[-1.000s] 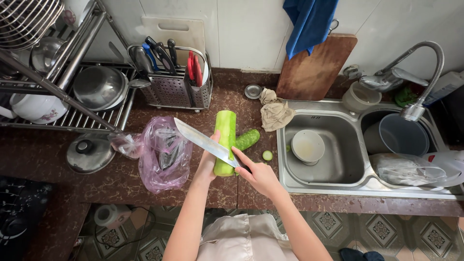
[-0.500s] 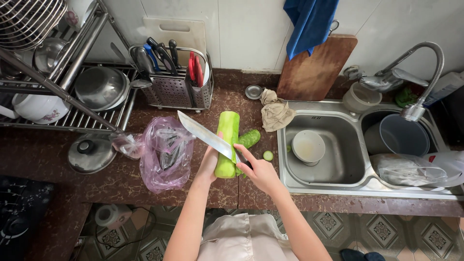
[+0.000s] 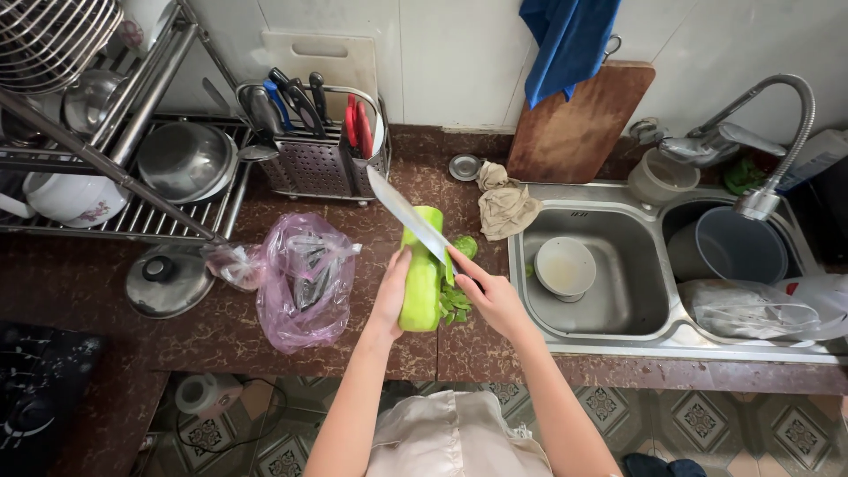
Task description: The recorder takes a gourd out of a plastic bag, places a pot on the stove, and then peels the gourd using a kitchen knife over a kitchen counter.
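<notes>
The left hand (image 3: 391, 296) grips a long, pale green peeled gourd (image 3: 421, 278) on the dark red stone counter (image 3: 221, 331). The right hand (image 3: 491, 296) holds a broad steel kitchen knife (image 3: 408, 215), blade laid against the gourd's upper side. Dark green peelings (image 3: 456, 302) lie just beside the gourd.

bare forearms, pale beige garment at the waist

The knife (image 3: 408, 215) handle is hidden inside the right hand (image 3: 491, 299); bag (image 3: 305, 278) contents unclear.
</notes>
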